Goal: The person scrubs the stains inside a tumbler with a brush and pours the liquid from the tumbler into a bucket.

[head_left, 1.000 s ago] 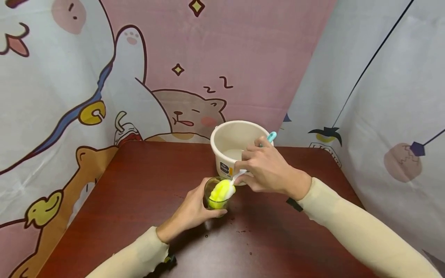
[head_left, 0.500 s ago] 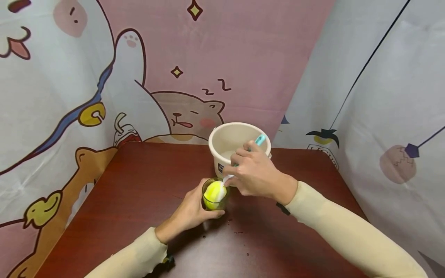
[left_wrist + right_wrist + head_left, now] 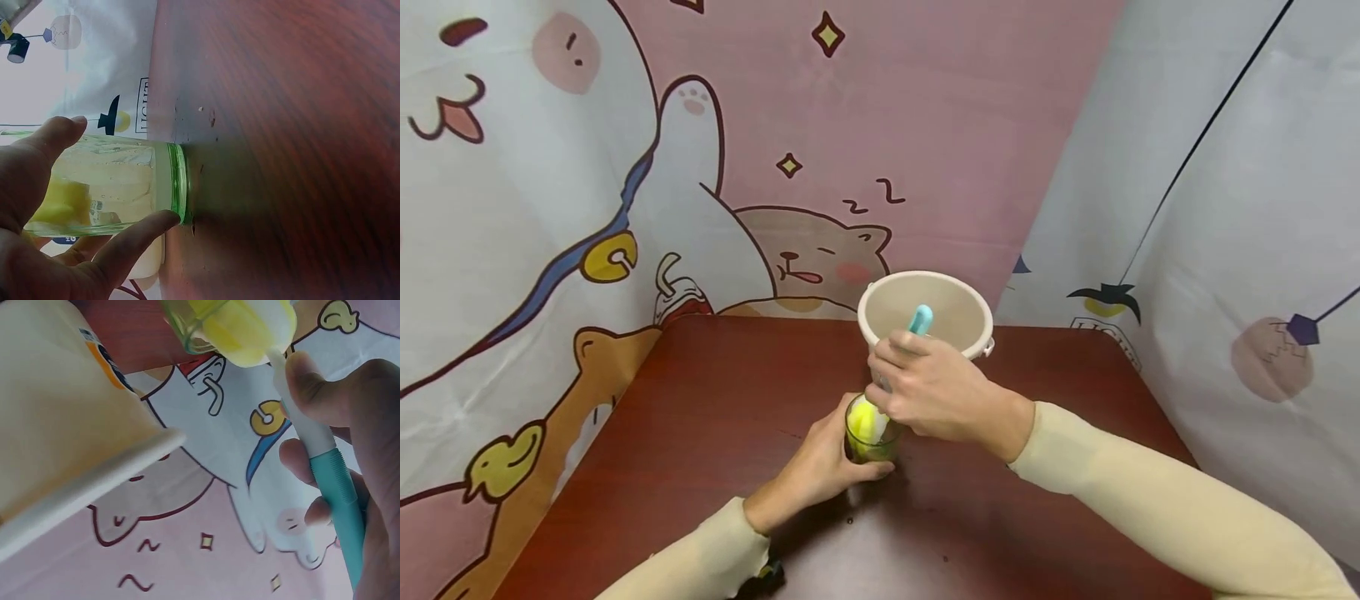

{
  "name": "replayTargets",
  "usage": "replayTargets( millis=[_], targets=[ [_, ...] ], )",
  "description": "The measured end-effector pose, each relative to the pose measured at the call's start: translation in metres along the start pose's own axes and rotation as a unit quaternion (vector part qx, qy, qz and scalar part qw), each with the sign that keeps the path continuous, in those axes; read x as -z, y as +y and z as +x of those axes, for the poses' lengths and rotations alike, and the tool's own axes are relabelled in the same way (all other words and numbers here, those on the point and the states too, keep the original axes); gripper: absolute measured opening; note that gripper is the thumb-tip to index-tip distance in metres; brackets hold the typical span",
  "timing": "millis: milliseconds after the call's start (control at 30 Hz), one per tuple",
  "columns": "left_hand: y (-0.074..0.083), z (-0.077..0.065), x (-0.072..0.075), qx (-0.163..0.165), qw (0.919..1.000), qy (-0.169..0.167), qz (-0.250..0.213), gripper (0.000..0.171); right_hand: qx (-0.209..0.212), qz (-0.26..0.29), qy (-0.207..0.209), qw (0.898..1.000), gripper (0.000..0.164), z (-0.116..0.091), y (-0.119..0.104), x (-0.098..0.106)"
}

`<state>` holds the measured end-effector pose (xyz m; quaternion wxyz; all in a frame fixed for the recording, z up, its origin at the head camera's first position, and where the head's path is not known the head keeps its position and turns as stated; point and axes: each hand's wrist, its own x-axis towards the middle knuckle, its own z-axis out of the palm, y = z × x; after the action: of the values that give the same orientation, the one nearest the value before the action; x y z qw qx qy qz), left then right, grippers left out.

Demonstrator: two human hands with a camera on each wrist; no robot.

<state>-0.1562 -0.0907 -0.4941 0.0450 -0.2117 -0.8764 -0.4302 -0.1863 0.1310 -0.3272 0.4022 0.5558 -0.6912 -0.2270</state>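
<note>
My left hand (image 3: 823, 458) grips a clear glass (image 3: 125, 181) with a greenish base, fingers round one side and thumb round the other. Inside its mouth sits the yellow and white sponge head (image 3: 250, 328) of a bottle brush (image 3: 331, 469), which has a white neck and a teal handle. My right hand (image 3: 936, 387) holds that brush, thumb on the white neck and fingers curled round the handle in the right wrist view. From the head, the handle's end sticks up above the right hand, and much of the brush is hidden behind the fingers.
Just behind the hands stands a cream bucket (image 3: 973, 321) with a label on its side. Everything rests on a dark red-brown table (image 3: 730, 375) with several small drops on it. Cartoon-printed cloth (image 3: 955, 150) hangs behind and at both sides.
The brush has swung more upright and its sponge has gone deeper into the glass. My right hand has shifted left, over the glass, while my left hand keeps its grip.
</note>
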Motion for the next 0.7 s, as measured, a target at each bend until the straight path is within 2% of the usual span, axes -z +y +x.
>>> replayTargets(
  millis=[133, 300, 433, 700],
  targets=[
    [0.000, 0.000, 0.000, 0.011, 0.9998, -0.014, -0.004, 0.093, 0.034, -0.042, -0.006, 0.999, 0.014, 0.009, 0.001, 0.003],
    [0.001, 0.000, 0.001, 0.016, 0.9998, -0.012, -0.003, 0.093, 0.070, -0.072, -0.047, 0.994, 0.008, 0.017, 0.004, 0.006],
    [0.002, -0.002, 0.001, 0.014, 0.9999, -0.009, -0.005, 0.090, 0.082, -0.069, -0.074, 0.991, 0.005, 0.022, 0.008, 0.005],
    [0.000, -0.001, 0.000, 0.007, 0.9999, -0.008, 0.006, 0.087, 0.101, -0.053, -0.082, 0.990, 0.006, 0.024, 0.016, 0.005]
  ],
)
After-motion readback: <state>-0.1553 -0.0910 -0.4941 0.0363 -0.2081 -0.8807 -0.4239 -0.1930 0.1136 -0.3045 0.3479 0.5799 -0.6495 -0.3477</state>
